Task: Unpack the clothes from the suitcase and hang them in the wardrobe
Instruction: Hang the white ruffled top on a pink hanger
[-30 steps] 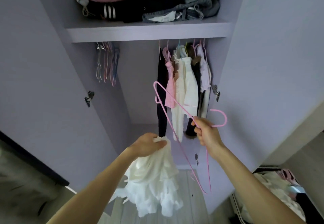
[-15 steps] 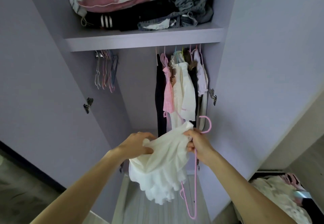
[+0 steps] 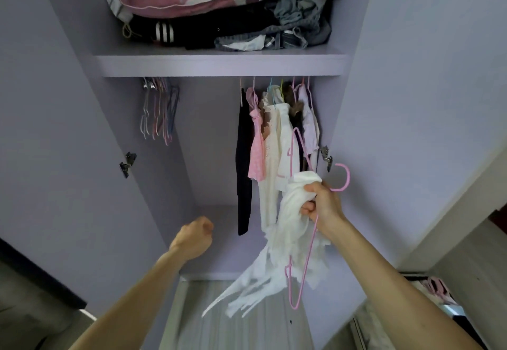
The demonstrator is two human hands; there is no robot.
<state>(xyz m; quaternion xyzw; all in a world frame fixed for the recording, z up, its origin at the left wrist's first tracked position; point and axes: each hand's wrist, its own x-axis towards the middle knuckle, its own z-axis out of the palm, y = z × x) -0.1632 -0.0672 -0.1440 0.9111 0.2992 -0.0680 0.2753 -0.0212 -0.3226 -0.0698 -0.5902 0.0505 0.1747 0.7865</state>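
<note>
L hand (image 3: 193,240) has let go of white garment (image 3: 285,240), now apart at left, arm raised, fingers curled in a fist, empty. R hand (image 3: 322,207) raised at wardrobe (image 3: 219,65) opening, fingers gripping garment + pink hanger (image 3: 297,295); garment dangles below.

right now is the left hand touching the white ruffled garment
Apart. Head view shows the left hand fisted, purple wardrobe wall between it and the white ruffled garment that the right hand grips.

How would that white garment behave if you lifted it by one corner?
Probably floppy: the white garment droops in loose folds below the right hand. Likely light, since one hand carries it along with the pink hanger.
</note>
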